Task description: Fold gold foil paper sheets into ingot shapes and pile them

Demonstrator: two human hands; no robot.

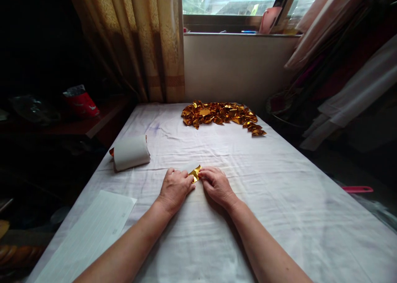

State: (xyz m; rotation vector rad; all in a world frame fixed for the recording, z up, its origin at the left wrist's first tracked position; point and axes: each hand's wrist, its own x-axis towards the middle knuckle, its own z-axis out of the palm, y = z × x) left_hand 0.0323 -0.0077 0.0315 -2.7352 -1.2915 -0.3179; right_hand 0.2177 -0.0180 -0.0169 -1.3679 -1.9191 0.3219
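Between my two hands, at the middle of the white cloth, is a small piece of shiny gold foil paper [195, 174], partly rolled or folded. My left hand [176, 188] is closed on its left end, with the fingers bent over it. On the other side my right hand [217, 184] pinches the right edge between thumb and fingertips. Part of the foil is hidden under the fingers. Farther back lies a heap of folded gold foil pieces [220, 112], well apart from both hands.
A curled stack of white-backed foil sheets [132, 152] rests at the left. Nearer me lies a lined white paper sheet [89, 233]. The white cloth [279, 200] covers the table. A red packet [81, 102] stands on a dark side table, and a pink handle [358, 189] juts out at right.
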